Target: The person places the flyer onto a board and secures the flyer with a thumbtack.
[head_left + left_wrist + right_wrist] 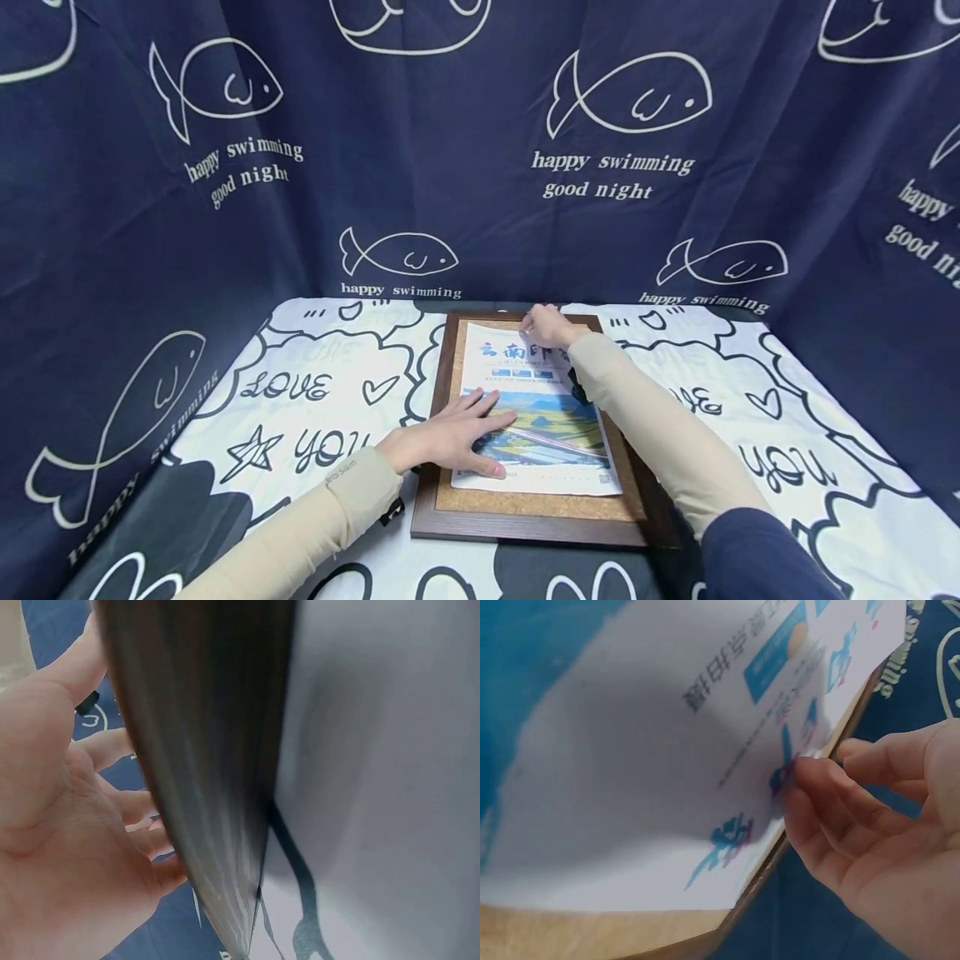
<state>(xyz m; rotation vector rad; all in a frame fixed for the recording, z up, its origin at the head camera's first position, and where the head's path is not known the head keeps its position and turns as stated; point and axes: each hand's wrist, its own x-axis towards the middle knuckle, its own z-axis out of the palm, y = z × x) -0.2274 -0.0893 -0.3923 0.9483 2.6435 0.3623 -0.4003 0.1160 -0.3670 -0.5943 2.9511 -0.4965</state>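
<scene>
The poster (536,408) lies at the frame's centre on a cork board (525,504) with a dark wooden frame. The left hand (450,437) presses flat on its lower left, fingers straight; keep that pressure steady so the sheet cannot slide. The right hand (549,327) pinches something at the top edge, probably a pin, though it is hidden; push straight down. The backdrop (480,150) reads "happy swimming good night"; the tablecloth (315,392) reads "LOVE YOU".

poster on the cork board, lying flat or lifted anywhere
Mostly flat: the left hand presses the poster onto the cork board, while the right hand pinches its far edge.
</scene>
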